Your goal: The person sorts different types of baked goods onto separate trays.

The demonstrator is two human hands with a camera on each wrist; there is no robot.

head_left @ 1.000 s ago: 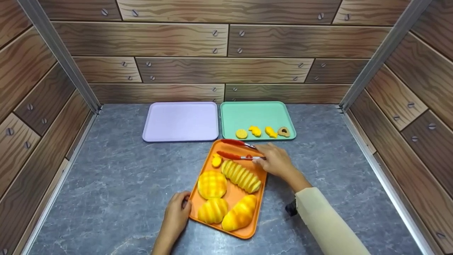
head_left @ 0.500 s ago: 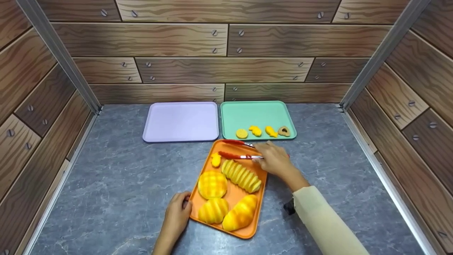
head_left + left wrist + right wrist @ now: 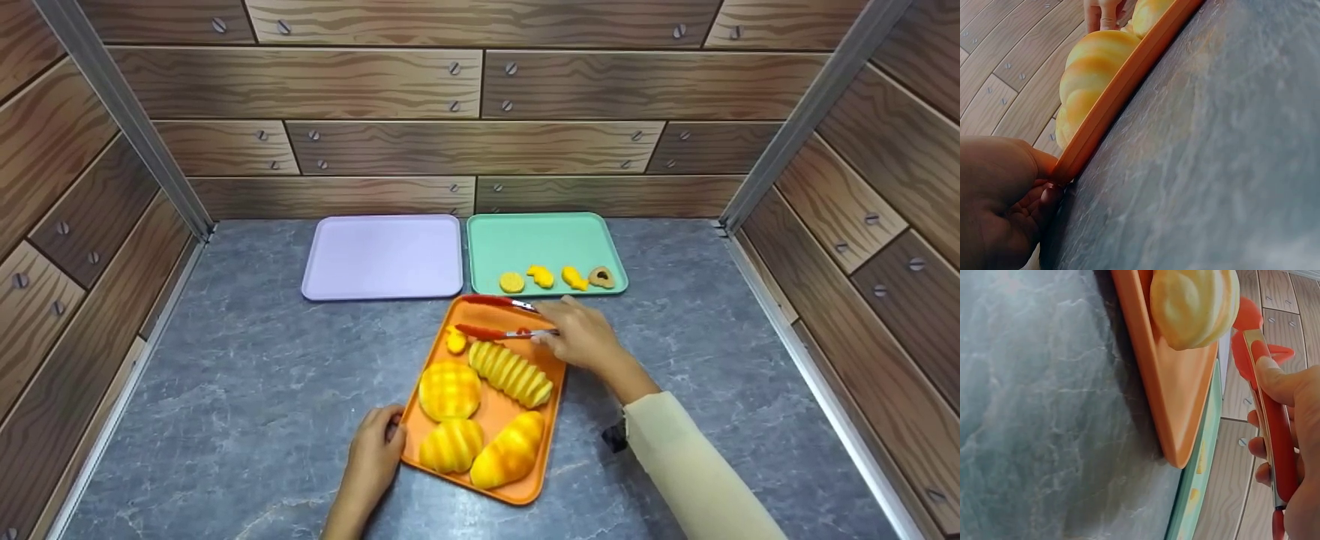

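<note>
My left hand [image 3: 375,446] grips the near left edge of an orange tray [image 3: 495,407]; in the left wrist view its fingers pinch the tray corner. My right hand [image 3: 581,334] holds red-tipped tongs [image 3: 487,332] over the tray's far end, their two arms spread apart. One tong tip lies right at a small yellow fish-shaped piece [image 3: 456,343]. Also on the tray are a ridged long bread [image 3: 510,373], a round checkered bun [image 3: 450,390], a striped roll [image 3: 451,445] and a croissant-like bread [image 3: 510,450]. The right wrist view shows the tongs' red handle [image 3: 1278,450] in the fingers.
Behind the orange tray, a lilac tray [image 3: 382,257] lies left of a green tray [image 3: 540,240]. Along the green tray's near edge sit a round yellow biscuit [image 3: 511,283], two yellow fish-like pieces [image 3: 574,278] and a brown biscuit [image 3: 606,281]. Wood-patterned walls [image 3: 390,82] enclose the grey tabletop.
The tongs' tips shift slightly right, then back left to the small yellow piece. My left hand and the trays stay in place.
</note>
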